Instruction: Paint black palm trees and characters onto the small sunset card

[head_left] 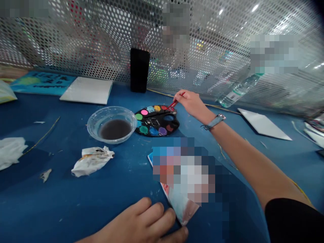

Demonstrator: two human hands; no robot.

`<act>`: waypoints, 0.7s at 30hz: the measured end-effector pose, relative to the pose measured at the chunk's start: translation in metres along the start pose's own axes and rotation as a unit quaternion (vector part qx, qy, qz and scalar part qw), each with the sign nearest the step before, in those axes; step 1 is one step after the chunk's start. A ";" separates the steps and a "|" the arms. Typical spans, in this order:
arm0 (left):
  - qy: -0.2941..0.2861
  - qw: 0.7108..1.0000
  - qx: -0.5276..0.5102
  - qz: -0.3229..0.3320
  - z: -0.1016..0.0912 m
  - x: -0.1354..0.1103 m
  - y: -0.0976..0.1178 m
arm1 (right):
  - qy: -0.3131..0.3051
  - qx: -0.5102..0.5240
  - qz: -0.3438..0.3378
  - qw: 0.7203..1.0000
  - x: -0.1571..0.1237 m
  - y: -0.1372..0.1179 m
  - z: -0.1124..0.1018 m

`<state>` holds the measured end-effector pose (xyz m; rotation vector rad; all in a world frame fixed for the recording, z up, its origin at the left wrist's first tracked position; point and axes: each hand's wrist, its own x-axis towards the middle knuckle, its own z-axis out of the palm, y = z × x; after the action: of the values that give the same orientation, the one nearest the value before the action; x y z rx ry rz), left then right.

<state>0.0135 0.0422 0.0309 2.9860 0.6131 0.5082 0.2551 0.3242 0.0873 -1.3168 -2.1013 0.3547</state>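
Red brush (174, 102) is pinched in your right hand (191, 103), fingers closed round the handle, w/ the tip down at the far edge of the black palette (158, 123), over by the red paint. Can't tell if it's actually touching paint tho. Palette's lying flat on the blue surface (63, 206), approx center in front of you. Your left hand (141, 222) is palm-down w/ bent fingers, right by the near end of the painted panel (182, 206); can't tell if it's gripping anything b/c the undersides are hidden. Most of that panel's pixelated btw. Clear bowl (92, 126) of dark liquid sits just left of the palette, stained tissue (92, 162) in front of it. Phone (139, 71) stands upright by the mesh screen (108, 33), plastic bottle (239, 91) tilted off to the right
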 end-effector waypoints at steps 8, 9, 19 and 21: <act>-0.005 1.000 -0.009 0.005 -0.007 0.005 -0.001 | -0.100 0.238 -0.161 0.953 -0.031 -0.106 0.012; -0.014 1.000 -0.012 0.010 -0.010 0.004 0.000 | -0.164 0.201 -0.198 0.945 -0.033 -0.123 0.021; -0.024 1.000 -0.003 0.014 -0.015 0.003 -0.002 | -0.249 0.083 -0.176 0.949 0.002 -0.149 0.051; -0.014 1.000 -0.003 0.012 -0.014 0.004 -0.002 | -0.191 0.178 -0.148 0.954 0.004 -0.120 0.030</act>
<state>0.0114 0.0457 0.0447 2.9923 0.5719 0.4674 0.1495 0.2750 0.1284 -0.7517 -2.3626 0.8655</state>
